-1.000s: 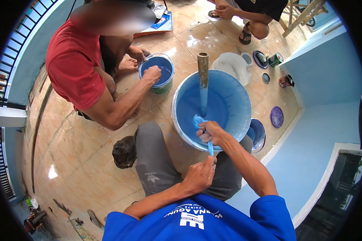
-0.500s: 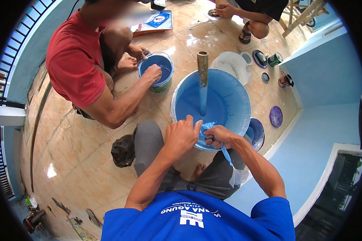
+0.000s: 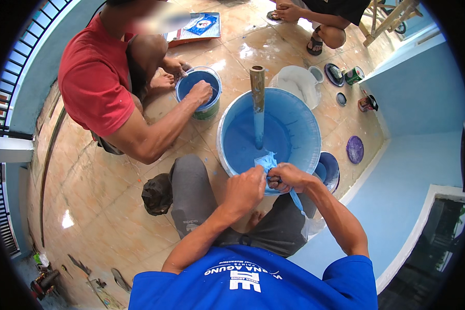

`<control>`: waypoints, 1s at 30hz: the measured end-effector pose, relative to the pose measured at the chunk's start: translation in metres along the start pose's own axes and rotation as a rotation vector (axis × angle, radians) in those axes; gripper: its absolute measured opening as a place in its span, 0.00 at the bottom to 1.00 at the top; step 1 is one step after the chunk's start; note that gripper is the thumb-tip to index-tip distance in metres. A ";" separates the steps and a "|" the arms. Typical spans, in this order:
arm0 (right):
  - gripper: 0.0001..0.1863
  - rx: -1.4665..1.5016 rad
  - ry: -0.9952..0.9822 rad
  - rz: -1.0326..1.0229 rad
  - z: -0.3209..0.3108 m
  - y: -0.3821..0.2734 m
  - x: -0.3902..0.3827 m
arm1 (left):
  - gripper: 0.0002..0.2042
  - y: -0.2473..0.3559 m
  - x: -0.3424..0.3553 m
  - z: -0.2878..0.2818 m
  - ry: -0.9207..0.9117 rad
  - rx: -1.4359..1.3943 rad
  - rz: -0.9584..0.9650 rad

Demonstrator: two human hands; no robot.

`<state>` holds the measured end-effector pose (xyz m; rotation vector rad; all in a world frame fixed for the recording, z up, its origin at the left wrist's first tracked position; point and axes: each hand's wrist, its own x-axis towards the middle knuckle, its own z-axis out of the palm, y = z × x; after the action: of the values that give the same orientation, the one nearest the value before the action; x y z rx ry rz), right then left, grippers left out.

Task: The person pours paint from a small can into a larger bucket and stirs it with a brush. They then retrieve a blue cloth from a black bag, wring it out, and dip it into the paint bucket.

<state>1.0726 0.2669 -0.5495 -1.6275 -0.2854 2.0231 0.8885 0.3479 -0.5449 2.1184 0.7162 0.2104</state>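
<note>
Over the near rim of a large bucket [image 3: 223, 147] of blue paint, my right hand [image 3: 290, 178] is closed around a twisted light-blue plastic bag [image 3: 266, 161]. Its crumpled open end sticks up past my fingers, and the twisted tail [image 3: 297, 200] hangs below, ending in clear film. My left hand [image 3: 246, 190] is closed beside it, fingertips pinching the bag near its neck; the exact grip is partly hidden. A bamboo stick [image 3: 258, 98] stands in the paint, its lower part coated blue.
To the left, a person in a red shirt [image 3: 95, 82] works over a smaller paint pail [image 3: 219, 93]. Another person [image 3: 330, 36] squats beyond. A whitish tub [image 3: 294, 82], cans [image 3: 354, 76] and a purple lid [image 3: 355, 150] lie rightward; a black bag [image 3: 157, 194] sits by my left knee.
My left hand has moved down toward me and now pinches close beside my right hand. More of the bag's open end shows above the fingers. The other person's hand has shifted slightly in the pail.
</note>
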 end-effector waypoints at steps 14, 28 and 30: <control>0.14 0.259 -0.235 0.224 -0.022 -0.002 0.006 | 0.05 0.014 -0.005 0.024 0.082 -0.047 0.018; 0.27 0.050 -0.102 0.185 -0.003 -0.013 0.003 | 0.04 0.016 -0.002 0.049 0.285 0.124 0.155; 0.26 0.047 -0.105 0.184 -0.004 -0.012 0.004 | 0.04 0.015 -0.003 0.050 0.284 0.177 0.173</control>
<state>1.0787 0.2785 -0.5479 -1.5713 -0.1283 2.2396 0.9120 0.3050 -0.5636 2.3489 0.7370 0.5693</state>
